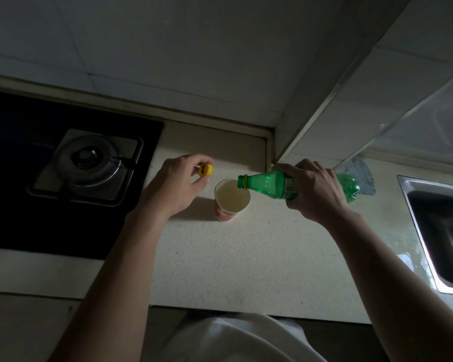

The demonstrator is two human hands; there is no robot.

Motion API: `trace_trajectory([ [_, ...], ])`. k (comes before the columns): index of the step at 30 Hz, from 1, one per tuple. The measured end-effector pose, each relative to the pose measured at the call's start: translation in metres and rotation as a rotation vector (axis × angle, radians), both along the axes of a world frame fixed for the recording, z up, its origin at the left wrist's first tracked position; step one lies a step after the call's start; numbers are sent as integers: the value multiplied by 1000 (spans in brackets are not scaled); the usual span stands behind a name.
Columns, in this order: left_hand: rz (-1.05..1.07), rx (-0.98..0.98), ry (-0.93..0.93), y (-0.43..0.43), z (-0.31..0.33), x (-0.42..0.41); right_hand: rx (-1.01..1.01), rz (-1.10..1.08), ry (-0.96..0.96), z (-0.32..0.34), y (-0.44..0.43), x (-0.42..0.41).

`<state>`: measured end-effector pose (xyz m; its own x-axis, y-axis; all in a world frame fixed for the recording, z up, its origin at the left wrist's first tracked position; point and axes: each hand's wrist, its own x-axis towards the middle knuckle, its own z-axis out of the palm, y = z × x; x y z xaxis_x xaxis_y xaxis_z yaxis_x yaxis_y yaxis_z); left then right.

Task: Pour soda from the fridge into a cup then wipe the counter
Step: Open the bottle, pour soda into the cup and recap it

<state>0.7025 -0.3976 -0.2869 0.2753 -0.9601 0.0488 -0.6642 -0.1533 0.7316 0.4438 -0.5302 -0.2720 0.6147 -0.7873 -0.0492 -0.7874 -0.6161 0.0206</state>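
Note:
A green plastic soda bottle [270, 183] lies almost level in the air, and my right hand [314, 190] grips it round its middle. Its open mouth is over the rim of a paper cup [232, 199] that stands on the pale speckled counter [246, 257]. The cup holds pale liquid. To the left of the cup, my left hand [178, 182] pinches the yellow bottle cap [205, 170] between thumb and fingers, above the counter.
A black gas hob [24, 178] with a steel burner [89, 163] fills the left. A steel sink [439, 231] is at the right edge. A blue cloth [361, 173] lies behind the bottle, by the tiled wall corner.

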Motion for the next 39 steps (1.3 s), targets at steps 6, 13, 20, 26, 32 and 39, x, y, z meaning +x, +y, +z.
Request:
trace_trajectory([
  [6, 4, -7, -2, 0, 0, 1, -5, 4, -7, 0, 0, 1],
  [13, 3, 0, 2, 0, 1, 1, -9, 1, -5, 2, -1, 1],
  [20, 11, -2, -2, 0, 2, -1, -3, 5, -6, 3, 0, 1],
  [26, 9, 3, -6, 0, 2, -2, 1, 7, 6, 2, 1, 1],
  [32, 18, -4, -2, 1, 4, -2, -6, 11, -8, 3, 1, 2],
  [39, 15, -8, -1, 1, 6, -2, -6, 12, -13, 5, 3, 3],
])
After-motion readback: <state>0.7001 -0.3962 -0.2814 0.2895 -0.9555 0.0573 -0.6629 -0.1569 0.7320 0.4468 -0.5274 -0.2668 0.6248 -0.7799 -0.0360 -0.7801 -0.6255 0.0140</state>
